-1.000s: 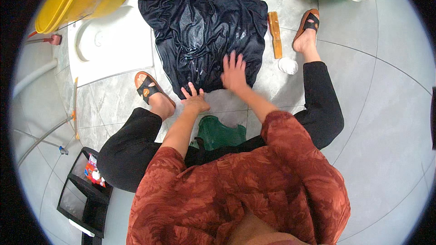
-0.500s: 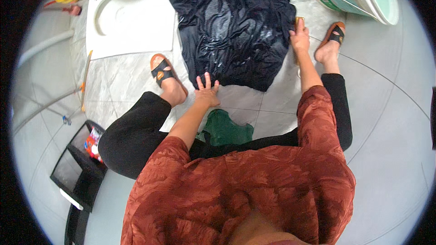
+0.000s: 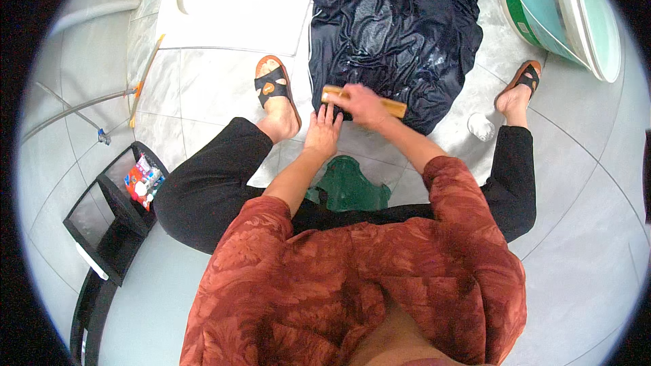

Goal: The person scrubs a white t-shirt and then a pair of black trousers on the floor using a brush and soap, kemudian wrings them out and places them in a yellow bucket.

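A wet black garment [image 3: 400,34] lies spread on the tiled floor, with whitish suds on parts of it. My right hand [image 3: 367,106] is closed around a wooden scrubbing brush [image 3: 393,106] at the garment's near edge, slightly blurred by motion. The brush's underside is hidden. My left hand [image 3: 323,137] lies flat with fingers stretched out at the near left corner of the cloth, fingertips close to the brush's left end.
A white squat-toilet pan [image 3: 237,34] lies left of the garment. A pale green bucket [image 3: 546,17] leans at the far right. A small white item [image 3: 481,127] is near my right foot. A green stool [image 3: 349,186] is below me; a black rack [image 3: 115,230] stands left.
My right hand has moved the brush from the garment's right side to its near left edge. The left hand stays at the near left corner. The whole view has shifted.
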A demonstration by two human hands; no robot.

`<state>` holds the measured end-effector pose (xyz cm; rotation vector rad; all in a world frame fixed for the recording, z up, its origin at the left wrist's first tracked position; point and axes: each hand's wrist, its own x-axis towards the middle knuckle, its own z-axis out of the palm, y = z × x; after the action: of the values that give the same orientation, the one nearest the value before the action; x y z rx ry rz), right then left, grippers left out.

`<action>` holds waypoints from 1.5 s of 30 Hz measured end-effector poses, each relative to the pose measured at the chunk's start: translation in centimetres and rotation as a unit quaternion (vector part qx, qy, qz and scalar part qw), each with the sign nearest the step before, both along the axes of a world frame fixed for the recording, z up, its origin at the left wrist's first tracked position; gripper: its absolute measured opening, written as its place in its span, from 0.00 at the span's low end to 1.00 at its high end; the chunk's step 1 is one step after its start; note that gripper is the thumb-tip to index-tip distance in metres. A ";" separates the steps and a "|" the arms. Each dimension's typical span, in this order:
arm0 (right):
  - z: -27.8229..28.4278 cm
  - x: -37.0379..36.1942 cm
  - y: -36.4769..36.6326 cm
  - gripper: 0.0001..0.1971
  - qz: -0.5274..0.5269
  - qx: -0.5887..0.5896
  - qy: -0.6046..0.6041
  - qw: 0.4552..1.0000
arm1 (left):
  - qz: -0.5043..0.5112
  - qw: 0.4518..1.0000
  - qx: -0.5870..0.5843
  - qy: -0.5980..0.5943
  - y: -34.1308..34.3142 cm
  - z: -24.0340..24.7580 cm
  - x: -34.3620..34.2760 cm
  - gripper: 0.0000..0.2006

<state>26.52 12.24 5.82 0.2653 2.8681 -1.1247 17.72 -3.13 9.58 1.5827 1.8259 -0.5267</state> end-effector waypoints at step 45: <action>-0.4 -11.0 7.4 0.16 0.159 -0.018 -0.169 0.972 | 0.115 0.973 -0.030 -0.198 0.4 -0.4 -2.7 0.31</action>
<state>15.56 19.63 5.47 -0.0088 2.4745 -0.9634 15.02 -2.72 9.14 1.3017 1.6380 -0.1431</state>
